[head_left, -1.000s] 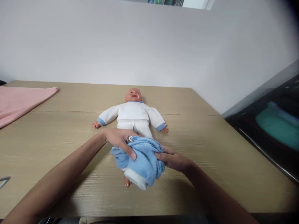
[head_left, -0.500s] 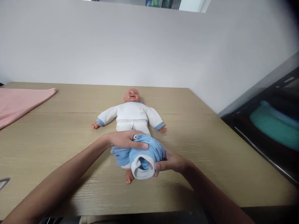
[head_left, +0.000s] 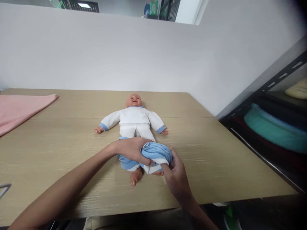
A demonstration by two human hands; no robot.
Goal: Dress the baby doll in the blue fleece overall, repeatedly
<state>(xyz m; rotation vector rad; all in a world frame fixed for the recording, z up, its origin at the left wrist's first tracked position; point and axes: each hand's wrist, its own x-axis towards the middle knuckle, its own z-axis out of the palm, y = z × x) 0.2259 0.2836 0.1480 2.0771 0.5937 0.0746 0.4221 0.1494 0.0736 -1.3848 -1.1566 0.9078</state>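
Observation:
A baby doll [head_left: 134, 115] in a white outfit with blue cuffs lies on its back, head toward the wall and feet toward me. Bunched around its lower legs is a pair of blue terry pants [head_left: 157, 152] with white hems. My left hand [head_left: 134, 150] lies over the doll's legs and grips the gathered cloth, thumb on top. At the right leg opening, my right hand [head_left: 174, 172] pinches the white hem, with the thumb in front and fingers behind. One bare doll foot [head_left: 136, 176] sticks out on the left; the other is mostly covered by the cloth.
A pink cloth [head_left: 21, 110] lies at the left of the wooden table [head_left: 72, 185]. A grey wire end [head_left: 4, 190] shows at the left edge. A black shelf rack [head_left: 259, 143] holding teal fabric [head_left: 271, 127] stands to the right. A pale wall [head_left: 120, 54] rises behind.
The leg opening that faced me is now flattened and bunched farther up. My right hand has turned more upright at the hem, and more of the left doll foot shows.

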